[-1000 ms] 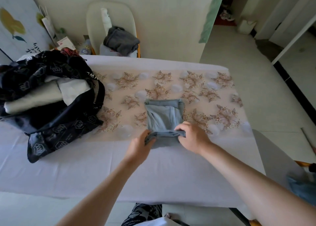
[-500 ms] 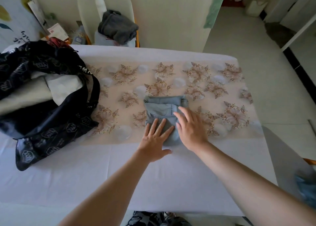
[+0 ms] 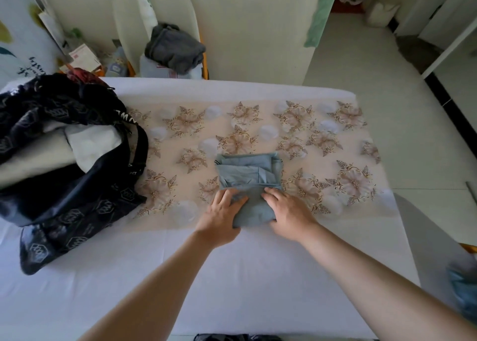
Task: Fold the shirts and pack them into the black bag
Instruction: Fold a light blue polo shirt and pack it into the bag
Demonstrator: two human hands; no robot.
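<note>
A light blue shirt [image 3: 249, 175], folded into a small packet, lies on the flowered cloth in the middle of the table. My left hand [image 3: 222, 215] grips its near left edge, fingers curled over the fabric. My right hand [image 3: 287, 211] grips the near right edge the same way. The black bag [image 3: 77, 199] with white hexagon logos lies open at the table's left side. White and beige folded clothes [image 3: 93, 142] sit inside the bag.
The table [image 3: 232, 276] wears a white sheet with a flowered runner [image 3: 322, 139]. A pale chair [image 3: 165, 13] behind the table carries a dark grey garment [image 3: 175, 48]. More blue fabric [image 3: 464, 291] shows at the right edge. Papers clutter the far left corner.
My hands lifted the shirt's near edge, laid it forward and pressed flat with spread fingers. Now both hands have drawn back and curled around the packet's near end.
</note>
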